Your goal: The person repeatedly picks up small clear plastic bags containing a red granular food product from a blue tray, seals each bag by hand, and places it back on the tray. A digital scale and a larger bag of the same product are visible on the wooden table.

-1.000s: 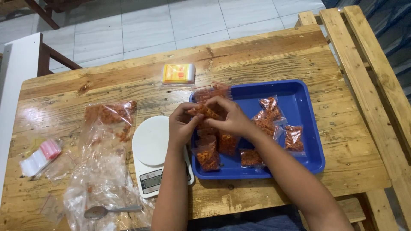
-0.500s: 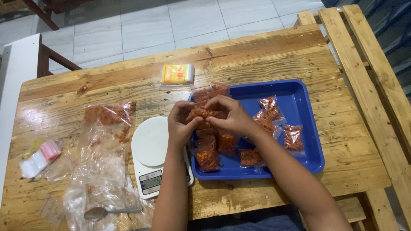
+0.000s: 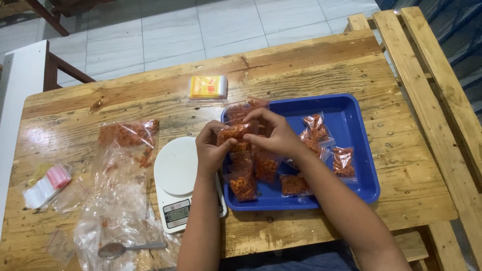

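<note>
Small clear pouch [image 3: 234, 133] of orange snack pieces was pinched between both hands above the near-left corner of the blue tray [image 3: 359, 173]; left hand [image 3: 211, 150] gripped its lower left side, right hand [image 3: 273, 135] closed on its top edge, apparently pressing the seal. Several filled pouches [image 3: 316, 135] already lay in the tray, a few more stacked at its far-left rim, so a good share of the packing looked done. Just left of the tray stood a white kitchen scale [image 3: 175, 173] with nothing on its plate. Farther left on the desk [image 3: 311, 65], a large clear bag [image 3: 123, 165] held only a modest remainder of snack near its top, so little seemed left. A spoon [image 3: 128, 248] lay at the near edge, spare empty pouches [image 3: 45, 185] at far left, a yellow packet [image 3: 208, 87] beyond the tray.
</note>
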